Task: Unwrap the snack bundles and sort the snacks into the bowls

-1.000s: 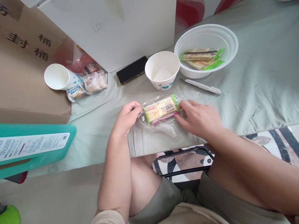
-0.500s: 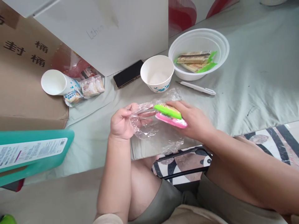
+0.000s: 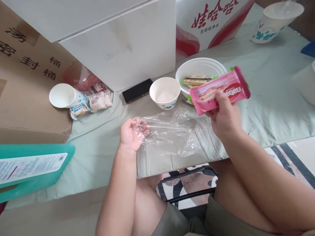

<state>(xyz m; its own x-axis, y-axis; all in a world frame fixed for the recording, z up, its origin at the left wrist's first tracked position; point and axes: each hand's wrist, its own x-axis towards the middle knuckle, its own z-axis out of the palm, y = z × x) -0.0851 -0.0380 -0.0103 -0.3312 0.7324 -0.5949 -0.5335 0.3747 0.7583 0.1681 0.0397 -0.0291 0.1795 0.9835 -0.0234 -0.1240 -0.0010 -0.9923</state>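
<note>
My left hand (image 3: 131,133) has its fingers closed on one end of a clear plastic bag (image 3: 169,131), which stretches to the right, crumpled, over the cloth. In my right hand (image 3: 226,118) is a pink wafer packet (image 3: 209,95), pinched with the thumb on top and raised in front of the white plastic bowl (image 3: 214,63). Green wrapper edges show behind the pink packet; I cannot tell whether they are in the hand. Inside the bowl lies a wafer packet with a clear and green wrapper (image 3: 197,80). A white paper cup (image 3: 165,95) stands left of the bowl.
A black phone (image 3: 137,90) lies against a white box (image 3: 137,49). Farther left are a tipped paper cup (image 3: 62,95) and small wrapped snacks (image 3: 100,100) beside a cardboard box (image 3: 31,98). A green container (image 3: 36,177) stands front left. Another patterned cup (image 3: 267,29) is back right.
My right hand has lifted away from the plastic bag, moving right and up to the bowl with the pink packet. My left hand keeps the bag, now spread out flatter.
</note>
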